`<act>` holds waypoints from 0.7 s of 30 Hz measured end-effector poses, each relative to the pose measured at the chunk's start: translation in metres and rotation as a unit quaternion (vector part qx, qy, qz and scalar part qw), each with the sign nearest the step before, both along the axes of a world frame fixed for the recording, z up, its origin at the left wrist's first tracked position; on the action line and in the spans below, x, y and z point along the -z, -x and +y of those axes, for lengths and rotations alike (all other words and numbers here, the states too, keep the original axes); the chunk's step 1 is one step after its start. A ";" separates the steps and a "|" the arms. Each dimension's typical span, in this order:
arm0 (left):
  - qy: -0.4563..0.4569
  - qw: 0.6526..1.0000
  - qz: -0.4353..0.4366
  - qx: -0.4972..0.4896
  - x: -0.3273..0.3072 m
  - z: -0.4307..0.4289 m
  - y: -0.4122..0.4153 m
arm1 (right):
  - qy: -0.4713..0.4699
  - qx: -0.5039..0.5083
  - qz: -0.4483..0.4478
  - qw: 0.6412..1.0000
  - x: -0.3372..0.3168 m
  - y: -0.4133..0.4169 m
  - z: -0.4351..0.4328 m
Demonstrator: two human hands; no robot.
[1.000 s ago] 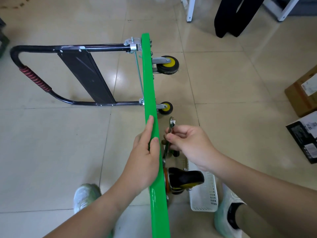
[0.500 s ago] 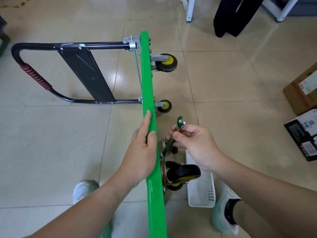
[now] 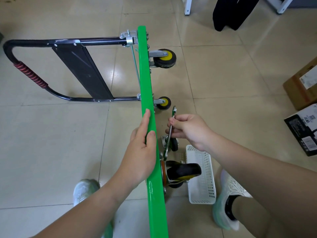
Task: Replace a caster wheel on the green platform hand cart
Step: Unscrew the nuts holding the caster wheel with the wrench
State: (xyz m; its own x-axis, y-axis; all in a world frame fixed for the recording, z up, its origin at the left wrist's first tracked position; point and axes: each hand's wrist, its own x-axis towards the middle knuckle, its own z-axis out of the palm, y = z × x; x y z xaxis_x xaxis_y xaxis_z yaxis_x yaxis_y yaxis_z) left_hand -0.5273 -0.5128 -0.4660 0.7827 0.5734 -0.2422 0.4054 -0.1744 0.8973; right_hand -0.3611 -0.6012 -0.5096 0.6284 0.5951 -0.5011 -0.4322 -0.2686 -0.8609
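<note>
— Where do we find the cart?
— We see the green platform (image 3: 145, 79) standing on its long edge on the tiled floor (image 3: 51, 152), underside turned to the right. The black handle (image 3: 51, 42) sticks out from the platform's left face at its far end.

— And the hands?
— The left hand (image 3: 140, 152) grips the platform's top edge, with the thumb laid over the rim and the fingers down the left face. The right hand (image 3: 190, 129), just right of the platform, pinches a wrench (image 3: 168, 142) between thumb and curled fingers. The ring end pokes up above the hand.

— Where does the wrench's other end go?
— Down to the mounting plate of the near caster wheel (image 3: 184, 170), which juts from the platform's underside and has a black tyre with a yellow hub. Whether it sits on a bolt we cannot tell.

— Do we see other wheels?
— A middle caster (image 3: 164, 103) and a far caster (image 3: 164, 57) sit on that same face, farther along the platform. A loose caster (image 3: 173, 144) lies on the floor just right of the platform, behind the wrench and near a white basket (image 3: 202, 177).

— Anything else?
— One shoe (image 3: 84, 189) is left of the platform and the other shoe (image 3: 228, 200) is right of it. A cardboard box (image 3: 301, 86) and a black box (image 3: 303, 131) lie well off to the platform's right.
</note>
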 end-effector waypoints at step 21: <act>0.016 0.999 0.017 0.023 -0.004 0.004 0.001 | 0.034 -0.100 0.092 0.990 0.021 0.004 0.033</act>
